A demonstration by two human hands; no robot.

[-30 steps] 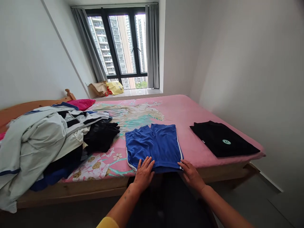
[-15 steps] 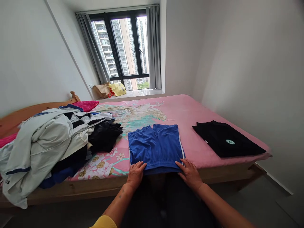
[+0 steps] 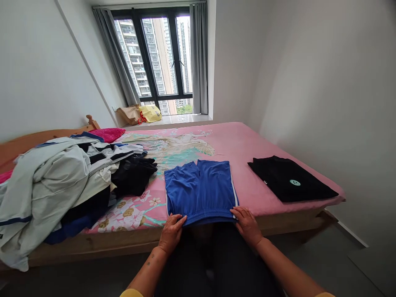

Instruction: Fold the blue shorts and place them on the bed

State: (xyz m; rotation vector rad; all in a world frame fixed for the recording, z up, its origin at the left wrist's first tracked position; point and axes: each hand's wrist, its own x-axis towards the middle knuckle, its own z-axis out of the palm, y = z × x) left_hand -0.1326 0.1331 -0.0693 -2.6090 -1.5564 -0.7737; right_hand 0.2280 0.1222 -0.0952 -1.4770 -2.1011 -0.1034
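Note:
A pair of blue shorts [image 3: 199, 189] with white side piping lies flat near the bed's front edge, waistband toward me. My left hand [image 3: 171, 232] rests at the waistband's left corner, fingers curled onto the fabric edge. My right hand [image 3: 247, 225] sits at the right corner of the waistband, fingers bent over the cloth. Both hands appear to pinch the waistband.
A pink printed sheet [image 3: 235, 144] covers the wooden bed. A heap of unfolded clothes [image 3: 62, 181] fills the left side. A folded black garment [image 3: 291, 179] lies at the right. Bags [image 3: 139, 113] sit on the window ledge. Grey wall runs along the right.
My left hand slid from the middle of the shorts down to the waistband's left corner. My right hand stayed at the right corner.

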